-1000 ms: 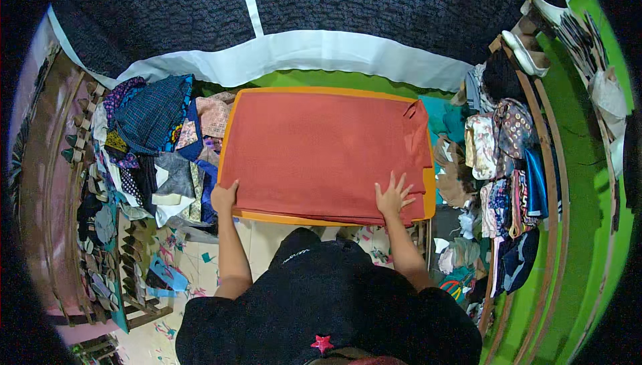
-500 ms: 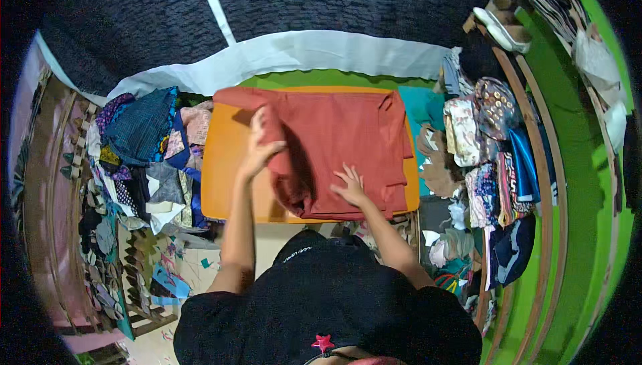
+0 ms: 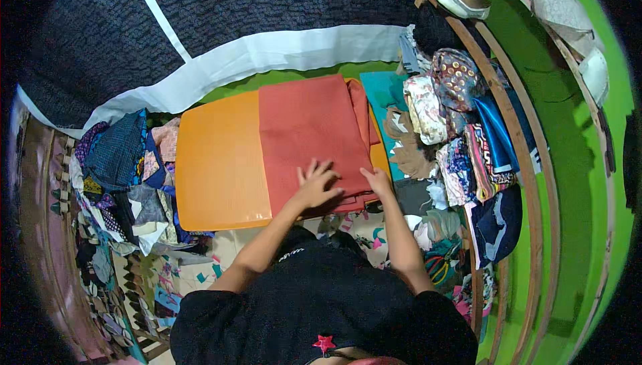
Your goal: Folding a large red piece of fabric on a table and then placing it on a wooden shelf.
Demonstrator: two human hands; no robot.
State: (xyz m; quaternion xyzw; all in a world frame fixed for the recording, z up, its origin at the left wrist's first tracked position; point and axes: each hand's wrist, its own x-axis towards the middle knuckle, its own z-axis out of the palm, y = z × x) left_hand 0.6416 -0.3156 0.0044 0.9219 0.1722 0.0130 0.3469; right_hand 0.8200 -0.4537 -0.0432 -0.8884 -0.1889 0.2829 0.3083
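A folded piece of rust-red fabric (image 3: 301,124) lies over the right part of an orange table (image 3: 221,164). Its left edge runs straight from far to near, and loose layers show along its right side. My left hand (image 3: 317,186) is open, fingers spread, resting on the fabric near its front edge. At the near right corner, the fingers of my right hand (image 3: 380,183) pinch the edge of the fabric.
Piled patterned cloths (image 3: 120,151) stand left of the table. To the right are folded fabrics (image 3: 428,107), brown scraps (image 3: 409,147) and a wooden rack (image 3: 518,131). A white-edged dark curtain (image 3: 267,4) hangs behind. Small cloth scraps (image 3: 217,270) litter the floor.
The fabric's left part has been folded over to the right, baring the table's left side. My left hand has moved right and flattened; my right hand has shifted to the corner. The view has turned.
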